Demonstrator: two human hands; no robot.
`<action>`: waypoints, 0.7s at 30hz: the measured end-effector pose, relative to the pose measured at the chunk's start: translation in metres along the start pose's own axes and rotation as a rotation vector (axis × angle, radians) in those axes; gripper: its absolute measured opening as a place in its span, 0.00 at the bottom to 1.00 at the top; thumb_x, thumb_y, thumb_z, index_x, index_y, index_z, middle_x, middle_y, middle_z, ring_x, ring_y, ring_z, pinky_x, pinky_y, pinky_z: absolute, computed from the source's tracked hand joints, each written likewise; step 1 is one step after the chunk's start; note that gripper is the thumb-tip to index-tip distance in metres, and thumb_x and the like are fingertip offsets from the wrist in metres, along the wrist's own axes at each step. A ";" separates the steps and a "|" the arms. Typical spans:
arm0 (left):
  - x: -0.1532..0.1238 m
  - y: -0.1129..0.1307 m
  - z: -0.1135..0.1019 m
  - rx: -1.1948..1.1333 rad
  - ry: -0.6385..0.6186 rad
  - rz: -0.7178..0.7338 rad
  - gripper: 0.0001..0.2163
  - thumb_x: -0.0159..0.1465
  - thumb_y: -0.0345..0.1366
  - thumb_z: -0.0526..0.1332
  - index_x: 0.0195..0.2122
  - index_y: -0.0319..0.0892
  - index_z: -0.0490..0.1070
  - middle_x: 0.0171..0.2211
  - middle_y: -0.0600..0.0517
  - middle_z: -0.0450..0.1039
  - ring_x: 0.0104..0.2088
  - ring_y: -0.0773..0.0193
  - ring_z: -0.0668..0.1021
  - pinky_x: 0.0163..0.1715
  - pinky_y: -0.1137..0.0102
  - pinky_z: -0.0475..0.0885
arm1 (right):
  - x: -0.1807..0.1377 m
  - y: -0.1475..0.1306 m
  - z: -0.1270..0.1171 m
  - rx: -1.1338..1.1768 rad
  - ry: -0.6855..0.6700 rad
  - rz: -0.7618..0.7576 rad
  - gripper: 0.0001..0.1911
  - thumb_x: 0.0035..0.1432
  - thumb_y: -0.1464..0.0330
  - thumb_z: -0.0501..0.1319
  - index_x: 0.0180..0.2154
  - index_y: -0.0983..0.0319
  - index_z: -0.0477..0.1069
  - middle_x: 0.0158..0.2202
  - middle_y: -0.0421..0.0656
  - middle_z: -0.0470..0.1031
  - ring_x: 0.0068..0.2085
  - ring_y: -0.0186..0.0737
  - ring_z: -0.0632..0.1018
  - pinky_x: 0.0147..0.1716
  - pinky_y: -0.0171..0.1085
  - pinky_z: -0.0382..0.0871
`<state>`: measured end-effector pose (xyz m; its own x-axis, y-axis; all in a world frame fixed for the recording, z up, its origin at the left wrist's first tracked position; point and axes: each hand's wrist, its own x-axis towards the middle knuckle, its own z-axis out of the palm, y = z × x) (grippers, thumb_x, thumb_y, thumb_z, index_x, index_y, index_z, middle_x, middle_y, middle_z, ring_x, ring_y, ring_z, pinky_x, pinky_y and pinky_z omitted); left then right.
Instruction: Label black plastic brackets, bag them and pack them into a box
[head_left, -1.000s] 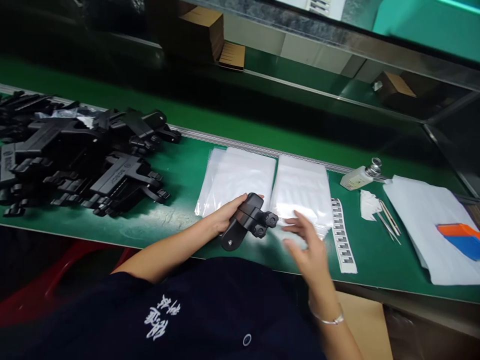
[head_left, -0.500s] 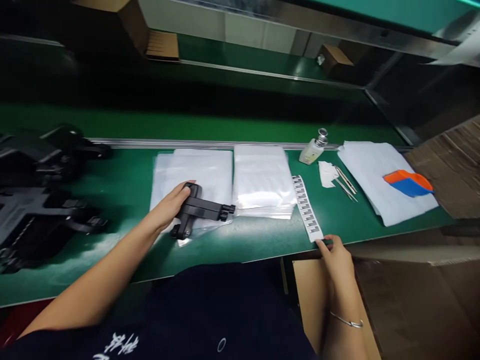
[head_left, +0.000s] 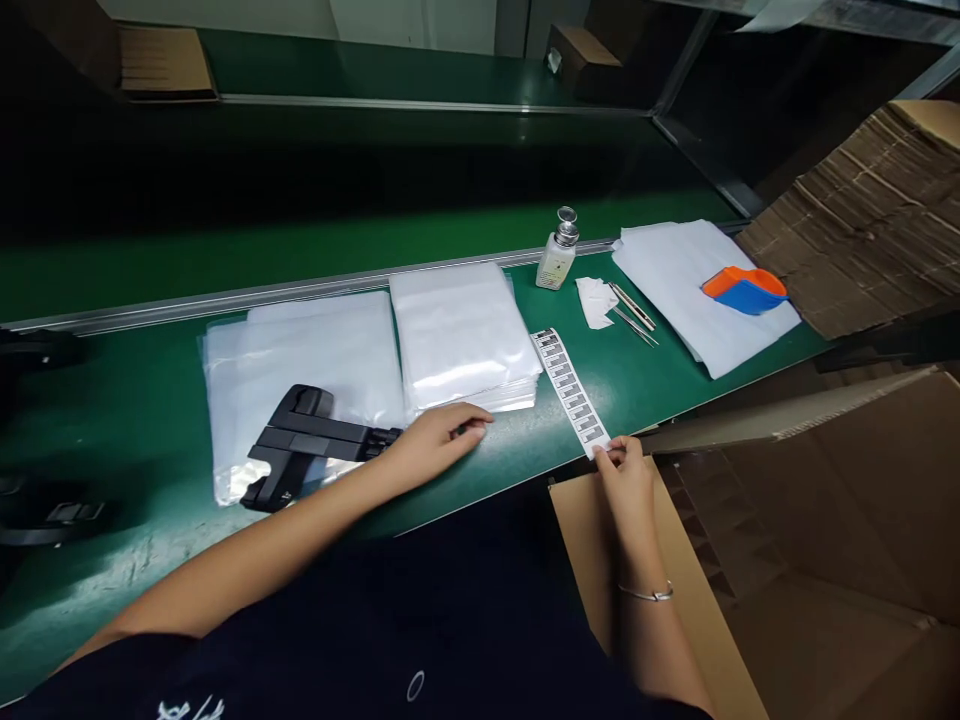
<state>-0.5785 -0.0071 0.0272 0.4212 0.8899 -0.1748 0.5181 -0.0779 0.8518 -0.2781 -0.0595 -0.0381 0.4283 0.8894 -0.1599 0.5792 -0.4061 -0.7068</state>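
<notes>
My left hand (head_left: 444,436) has nothing in it, its fingers loosely bent with a gap between thumb and forefinger. It hovers over or rests on the bench just in front of the stacked clear plastic bags (head_left: 469,330). Behind its wrist, a black T-shaped plastic bracket (head_left: 304,440) lies on a second pile of clear bags (head_left: 322,345). My right hand (head_left: 628,485) pinches the near end of a strip of printed labels (head_left: 571,390) between thumb and fingers, at the bench's front edge. The strip lies along the green bench.
A pump bottle (head_left: 557,258) stands near the back rail. Beside it lie a crumpled white tissue (head_left: 596,300) and tweezers (head_left: 636,327). An orange and blue item (head_left: 746,290) sits on white sheets (head_left: 675,290). Black parts (head_left: 45,510) are at left; cardboard boxes (head_left: 847,500) stand at right.
My left hand has let go of the black bracket, which now lies on the bags, and has moved right. My right hand still pinches the label strip. The view has swung right.
</notes>
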 end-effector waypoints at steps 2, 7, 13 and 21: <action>0.015 0.005 0.023 -0.029 -0.112 0.083 0.14 0.64 0.43 0.55 0.43 0.44 0.76 0.43 0.48 0.78 0.43 0.56 0.77 0.44 0.66 0.69 | 0.002 0.005 -0.003 0.145 0.025 0.062 0.22 0.54 0.51 0.60 0.42 0.60 0.62 0.32 0.43 0.76 0.26 0.43 0.78 0.30 0.41 0.70; 0.043 0.011 0.065 -0.158 -0.217 0.135 0.11 0.62 0.37 0.57 0.43 0.43 0.76 0.38 0.49 0.78 0.37 0.58 0.78 0.41 0.66 0.70 | 0.010 0.006 0.006 0.467 0.063 0.065 0.21 0.50 0.56 0.64 0.40 0.60 0.61 0.23 0.34 0.70 0.21 0.35 0.74 0.21 0.34 0.67; 0.060 0.015 0.098 -0.666 -0.218 -0.026 0.22 0.55 0.35 0.64 0.52 0.41 0.66 0.38 0.49 0.76 0.38 0.62 0.78 0.43 0.67 0.69 | -0.016 -0.010 0.029 0.896 -0.068 -0.028 0.17 0.50 0.62 0.66 0.39 0.59 0.63 0.22 0.31 0.69 0.19 0.30 0.71 0.22 0.31 0.66; 0.066 0.011 0.097 -0.645 -0.119 -0.019 0.07 0.58 0.34 0.60 0.38 0.40 0.68 0.27 0.55 0.71 0.28 0.67 0.72 0.32 0.72 0.64 | -0.017 -0.013 0.029 0.420 0.119 -0.316 0.12 0.61 0.62 0.59 0.44 0.59 0.72 0.43 0.45 0.73 0.45 0.43 0.75 0.46 0.46 0.71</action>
<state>-0.4727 0.0069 -0.0233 0.5147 0.8300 -0.2150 -0.0083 0.2556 0.9668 -0.3133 -0.0634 -0.0459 0.3680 0.9147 0.1668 0.3761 0.0176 -0.9264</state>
